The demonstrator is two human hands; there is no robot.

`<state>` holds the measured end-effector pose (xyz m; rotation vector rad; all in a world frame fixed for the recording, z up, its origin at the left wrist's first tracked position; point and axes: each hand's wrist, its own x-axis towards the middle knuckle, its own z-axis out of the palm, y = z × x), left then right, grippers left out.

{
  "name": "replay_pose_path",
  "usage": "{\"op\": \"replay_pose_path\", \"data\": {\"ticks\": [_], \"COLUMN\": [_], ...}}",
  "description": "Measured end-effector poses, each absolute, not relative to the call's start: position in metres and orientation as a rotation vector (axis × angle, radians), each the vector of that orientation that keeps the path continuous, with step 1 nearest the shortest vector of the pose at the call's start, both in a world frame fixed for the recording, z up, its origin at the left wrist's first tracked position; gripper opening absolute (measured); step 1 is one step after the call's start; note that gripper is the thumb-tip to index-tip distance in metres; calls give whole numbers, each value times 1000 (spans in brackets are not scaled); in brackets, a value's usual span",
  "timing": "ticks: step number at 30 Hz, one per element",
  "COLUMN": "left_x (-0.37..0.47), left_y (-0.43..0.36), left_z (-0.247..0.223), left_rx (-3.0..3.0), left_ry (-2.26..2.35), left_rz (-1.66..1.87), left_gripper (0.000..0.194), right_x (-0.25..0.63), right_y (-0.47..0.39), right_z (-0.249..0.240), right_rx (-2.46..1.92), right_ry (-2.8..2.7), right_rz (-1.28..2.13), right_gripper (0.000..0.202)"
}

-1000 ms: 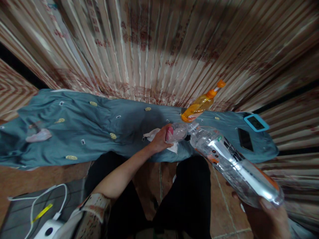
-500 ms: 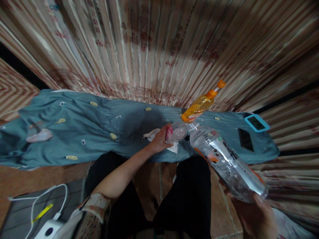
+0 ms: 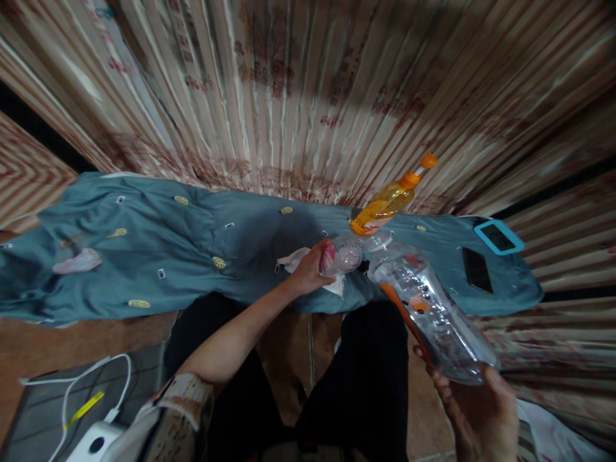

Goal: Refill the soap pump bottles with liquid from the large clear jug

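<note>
My left hand (image 3: 310, 271) is wrapped round a small clear cup (image 3: 347, 255) with a pink patch, tilted toward the right. My right hand (image 3: 474, 401) grips the base end of a large clear plastic bottle (image 3: 433, 314) with an orange-marked label. The bottle slants up and left, its neck close to the cup's mouth; whether they touch I cannot tell, nor whether liquid passes between them. Just behind stands a pump bottle (image 3: 382, 208) of orange liquid with an orange top. Beneath my left hand lies a white tissue (image 3: 333, 285), partly hidden.
A teal patterned cloth (image 3: 250, 224) covers the long narrow surface. At its right end lie a dark phone (image 3: 477, 269) and a blue-framed device (image 3: 498, 237). A crumpled pale item (image 3: 79, 261) is on the left. Pleated curtains (image 3: 298, 96) hang behind. A white device (image 3: 99, 441) with a cable sits lower left.
My right hand has shifted left and turned the large bottle, so its silver label face has rotated out of view. My left hand and the cup have hardly moved.
</note>
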<state>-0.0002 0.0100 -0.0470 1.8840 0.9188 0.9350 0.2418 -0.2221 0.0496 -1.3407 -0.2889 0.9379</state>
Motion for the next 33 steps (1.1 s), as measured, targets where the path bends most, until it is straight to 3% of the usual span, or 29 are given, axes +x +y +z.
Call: {"op": "replay_pose_path", "data": {"ticks": [18, 33], "left_x": [-2, -1], "left_y": [13, 12], "left_z": [-56, -56], "left_rx": [1923, 1902], "left_ry": [902, 903], "left_rz": [943, 946], "left_gripper": [103, 103], "right_x": [234, 250], "right_y": [-214, -212], "right_z": [65, 59], "right_rx": [-1336, -1374], "right_ry": [-295, -239], "right_rz": [985, 966], "right_gripper": [61, 78]}}
